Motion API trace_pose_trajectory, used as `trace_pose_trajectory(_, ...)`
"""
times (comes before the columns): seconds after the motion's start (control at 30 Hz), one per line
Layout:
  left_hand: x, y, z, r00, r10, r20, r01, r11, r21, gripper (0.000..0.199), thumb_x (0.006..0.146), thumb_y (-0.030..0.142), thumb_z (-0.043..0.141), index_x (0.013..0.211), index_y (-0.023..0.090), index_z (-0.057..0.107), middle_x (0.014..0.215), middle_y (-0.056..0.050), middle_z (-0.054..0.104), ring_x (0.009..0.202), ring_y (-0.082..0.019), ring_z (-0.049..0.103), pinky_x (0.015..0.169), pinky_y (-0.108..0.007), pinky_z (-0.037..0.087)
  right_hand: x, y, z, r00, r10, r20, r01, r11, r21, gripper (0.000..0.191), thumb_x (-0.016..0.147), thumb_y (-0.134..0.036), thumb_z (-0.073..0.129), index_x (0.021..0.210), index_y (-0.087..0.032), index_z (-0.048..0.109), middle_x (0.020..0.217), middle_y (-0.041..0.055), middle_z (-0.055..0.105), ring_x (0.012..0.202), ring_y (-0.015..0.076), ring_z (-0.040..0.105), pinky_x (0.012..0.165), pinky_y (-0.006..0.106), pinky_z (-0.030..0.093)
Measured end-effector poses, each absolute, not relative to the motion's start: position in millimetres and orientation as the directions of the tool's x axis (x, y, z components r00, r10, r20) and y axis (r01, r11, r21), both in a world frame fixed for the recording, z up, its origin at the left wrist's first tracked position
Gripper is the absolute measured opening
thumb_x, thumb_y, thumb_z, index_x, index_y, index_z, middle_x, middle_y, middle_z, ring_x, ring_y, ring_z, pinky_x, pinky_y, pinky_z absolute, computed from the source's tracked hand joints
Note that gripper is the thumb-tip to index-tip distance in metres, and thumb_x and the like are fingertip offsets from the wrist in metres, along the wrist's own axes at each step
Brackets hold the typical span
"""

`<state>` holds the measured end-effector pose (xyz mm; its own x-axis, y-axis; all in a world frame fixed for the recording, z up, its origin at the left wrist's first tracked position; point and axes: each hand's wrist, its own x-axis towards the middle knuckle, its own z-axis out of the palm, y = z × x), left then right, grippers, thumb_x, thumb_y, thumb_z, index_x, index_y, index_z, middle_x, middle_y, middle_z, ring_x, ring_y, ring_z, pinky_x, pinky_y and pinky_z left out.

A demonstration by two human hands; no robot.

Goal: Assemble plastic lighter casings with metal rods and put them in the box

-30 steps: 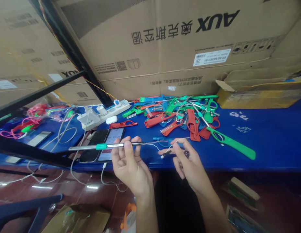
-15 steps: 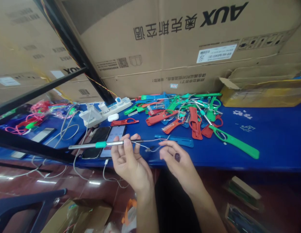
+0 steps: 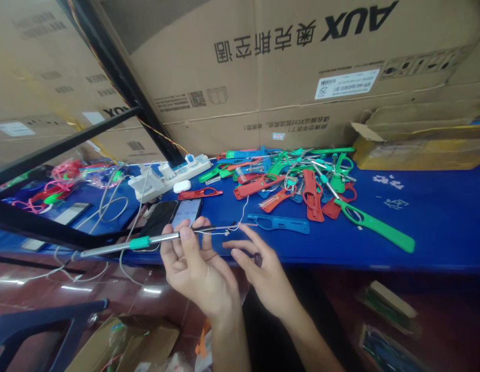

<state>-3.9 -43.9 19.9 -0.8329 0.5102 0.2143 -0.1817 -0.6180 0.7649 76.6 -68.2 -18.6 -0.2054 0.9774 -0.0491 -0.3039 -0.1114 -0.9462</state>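
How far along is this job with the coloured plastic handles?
Done: some handles in the plastic heap seem to carry metal tubes already. In hand: the left hand grips a metal rod with a green collar, its thin wire beside the right hand. Still to do: the blue handle lies bare, it seems.

Both hands are bare: the left hand (image 3: 197, 268) and the right hand (image 3: 263, 274) wear no gloves, rings or bands, and their slim fingers end in short, unpainted fingernails (image 3: 182, 231). A small, dark, round mark (image 3: 257, 259) sits on the right hand's inner side. The left forearm (image 3: 230, 346) and right forearm (image 3: 305, 346) are bare down to the near frame edge. Dark clothing (image 3: 271, 330) fills the near space between them.
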Motion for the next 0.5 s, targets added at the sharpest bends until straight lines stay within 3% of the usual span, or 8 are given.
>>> trace_pose_trajectory(0.17, -1.6, -43.0, 18.5, -0.82, 0.534, 0.207, -0.23, -0.639, 0.734, 0.024, 0.089, 0.022, 0.076, 0.11, 0.021, 0.065, 0.105, 0.0, 0.068, 0.09, -0.011, 0.072, 0.088, -0.025, 0.056, 79.5, -64.4, -20.0, -0.246, 0.968, -0.05, -0.295, -0.124, -0.947, 0.044, 0.092, -0.036, 0.07, 0.134, -0.026, 0.063, 0.105, 0.0028, 0.075, 0.096, 0.0193, 0.067, 0.085, 0.033, 0.051)
trace_pose_trajectory(0.3, -1.0, -43.7, 17.9, -0.812, 0.542, 0.217, -0.22, -0.629, 0.745, 0.023, 0.09, 0.023, 0.074, 0.111, 0.021, 0.064, 0.107, 0.0, 0.068, 0.091, -0.011, 0.071, 0.087, -0.025, 0.057, 77.1, -63.7, -19.7, -0.196, 0.981, 0.003, -0.246, -0.047, -0.968, 0.015, 0.087, -0.03, 0.073, 0.1, -0.024, 0.078, 0.092, 0.0015, 0.071, 0.086, 0.0175, 0.065, 0.078, 0.03, 0.049)
trace_pose_trajectory(0.4, -2.8, -45.2, 19.3, -0.815, 0.539, 0.21, -0.225, -0.63, 0.744, 0.024, 0.09, 0.023, 0.074, 0.112, 0.021, 0.064, 0.107, 0.0, 0.068, 0.091, -0.011, 0.071, 0.085, -0.023, 0.057, 74.4, -64.0, -19.6, -0.132, 0.989, 0.072, -0.228, 0.04, -0.973, 0.005, 0.084, -0.026, 0.075, 0.083, -0.024, 0.08, 0.099, 0.0038, 0.071, 0.093, 0.0182, 0.065, 0.081, 0.029, 0.049)
trace_pose_trajectory(0.5, -5.5, -46.3, 21.2, -0.824, 0.528, 0.204, -0.222, -0.633, 0.741, 0.023, 0.09, 0.023, 0.074, 0.111, 0.02, 0.065, 0.107, -0.001, 0.069, 0.091, -0.011, 0.071, 0.083, -0.022, 0.058, 74.2, -65.9, -18.7, -0.153, 0.988, 0.013, -0.28, -0.031, -0.959, 0.011, 0.086, -0.033, 0.075, 0.084, -0.022, 0.078, 0.119, 0.0056, 0.071, 0.062, 0.0095, 0.058, 0.054, 0.025, 0.044)
